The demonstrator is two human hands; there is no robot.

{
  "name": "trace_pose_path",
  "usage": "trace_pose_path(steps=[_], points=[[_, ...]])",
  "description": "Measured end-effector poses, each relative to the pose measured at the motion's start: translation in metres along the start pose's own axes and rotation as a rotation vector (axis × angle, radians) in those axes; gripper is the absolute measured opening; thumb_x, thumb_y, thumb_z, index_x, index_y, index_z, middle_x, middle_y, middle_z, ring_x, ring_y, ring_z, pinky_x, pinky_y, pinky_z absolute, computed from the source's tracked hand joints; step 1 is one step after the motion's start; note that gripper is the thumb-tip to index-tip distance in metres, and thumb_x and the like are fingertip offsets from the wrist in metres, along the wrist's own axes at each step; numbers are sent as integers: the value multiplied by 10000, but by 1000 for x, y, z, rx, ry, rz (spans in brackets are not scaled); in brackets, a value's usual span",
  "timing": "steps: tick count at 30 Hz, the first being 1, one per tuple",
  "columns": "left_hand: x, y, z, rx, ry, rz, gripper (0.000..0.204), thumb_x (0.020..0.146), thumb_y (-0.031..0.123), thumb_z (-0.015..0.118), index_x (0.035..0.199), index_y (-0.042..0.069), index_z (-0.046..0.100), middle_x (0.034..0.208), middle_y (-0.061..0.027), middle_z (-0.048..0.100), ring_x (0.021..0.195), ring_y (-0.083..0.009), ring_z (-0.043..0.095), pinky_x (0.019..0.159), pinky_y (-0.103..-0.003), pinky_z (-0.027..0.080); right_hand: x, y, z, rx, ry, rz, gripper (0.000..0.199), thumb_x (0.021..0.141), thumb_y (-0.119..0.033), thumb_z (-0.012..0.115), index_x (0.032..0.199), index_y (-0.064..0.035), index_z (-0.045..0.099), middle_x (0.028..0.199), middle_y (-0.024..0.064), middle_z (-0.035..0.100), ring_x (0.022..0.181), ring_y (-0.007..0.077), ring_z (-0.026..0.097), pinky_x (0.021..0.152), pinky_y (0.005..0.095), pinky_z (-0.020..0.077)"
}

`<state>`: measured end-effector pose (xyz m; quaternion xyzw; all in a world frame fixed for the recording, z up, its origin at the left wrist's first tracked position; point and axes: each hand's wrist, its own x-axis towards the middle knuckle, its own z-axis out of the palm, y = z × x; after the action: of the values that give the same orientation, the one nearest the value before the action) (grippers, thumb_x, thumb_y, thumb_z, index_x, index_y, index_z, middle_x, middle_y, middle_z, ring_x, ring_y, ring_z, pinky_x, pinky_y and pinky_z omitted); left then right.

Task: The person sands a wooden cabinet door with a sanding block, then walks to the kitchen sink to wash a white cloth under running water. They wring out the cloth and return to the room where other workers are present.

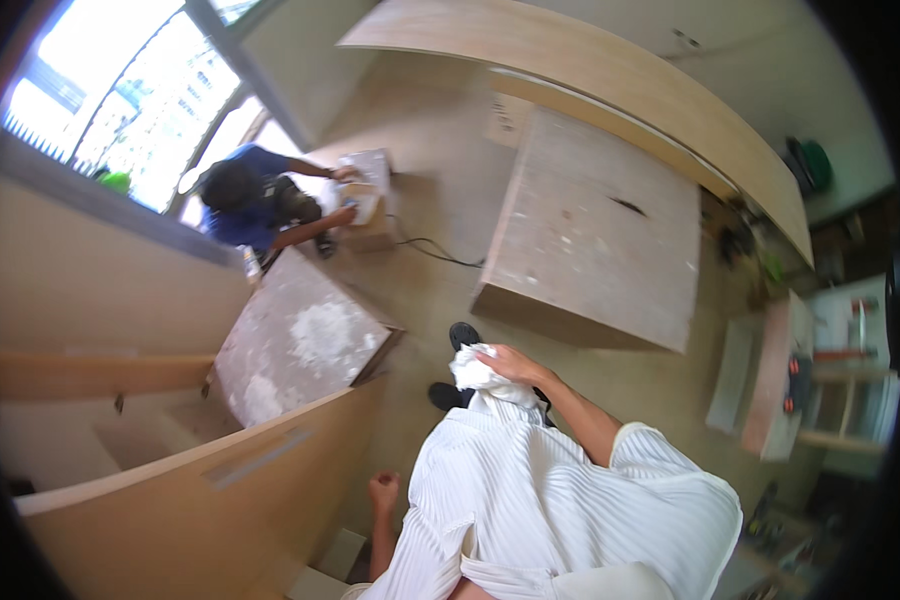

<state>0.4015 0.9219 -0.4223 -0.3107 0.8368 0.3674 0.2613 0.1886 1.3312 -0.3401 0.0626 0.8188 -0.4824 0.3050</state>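
Note:
My right hand (pixel 511 364) is closed around a crumpled white cloth (pixel 473 370), held out in front of my white ribbed shirt. Low on the left, beside the light wooden panel (pixel 230 490), hangs my left hand (pixel 384 490). Its fingers are curled in and nothing shows in them. Both hands are apart from the furniture. Just beyond the cloth, my dark shoes (pixel 462 336) stand on the floor.
A large scuffed wooden box (pixel 600 220) stands ahead to the right, under a long curved-looking board (pixel 570 50). A white-stained box (pixel 300 340) is at left. Beyond it a person in blue (pixel 245 195) crouches, working at a small box (pixel 370 225). A black cable (pixel 435 250) crosses the floor.

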Motion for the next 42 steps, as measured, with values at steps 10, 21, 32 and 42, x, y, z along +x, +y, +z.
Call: trace_pose_path(steps=[10, 21, 32, 42], points=[[-65, 301, 47, -282, -551, 388, 516, 813, 106, 695, 1285, 85, 486, 1162, -107, 556, 906, -181, 602, 740, -321, 514, -136, -15, -63, 641, -140, -10, 949, 778, -498, 692, 1419, 36, 241, 1353, 190, 437, 1251, 248, 417, 1059, 316, 301], [-158, 411, 210, -26, -1084, 634, 486, 793, 68, 721, 1211, -38, 497, 1099, -113, 587, 1005, -194, 585, 880, -310, 492, -240, 129, -147, 536, 124, -91, 530, 839, -379, 660, 1211, -36, 504, 1115, 97, 578, 1039, 176, 527, 907, 310, 415], [-218, 477, 337, 123, -1466, 596, 265, 882, 111, 628, 1090, -40, 565, 974, -85, 638, 832, -146, 625, 679, -285, 549, -361, 216, -132, 1235, 753, -96, 447, 857, -234, 665, 1217, 2, 541, 1070, 71, 627, 971, 123, 577, 821, 268, 474], [-254, 480, 409, 724, -1699, 459, 393, 868, 174, 640, 1223, 69, 508, 1125, -87, 593, 1010, -200, 581, 828, -380, 493, -422, 206, -20, 1247, 1373, 233, 444, 804, -321, 704, 1131, -34, 616, 1008, 68, 650, 911, 129, 581, 809, 273, 459]])
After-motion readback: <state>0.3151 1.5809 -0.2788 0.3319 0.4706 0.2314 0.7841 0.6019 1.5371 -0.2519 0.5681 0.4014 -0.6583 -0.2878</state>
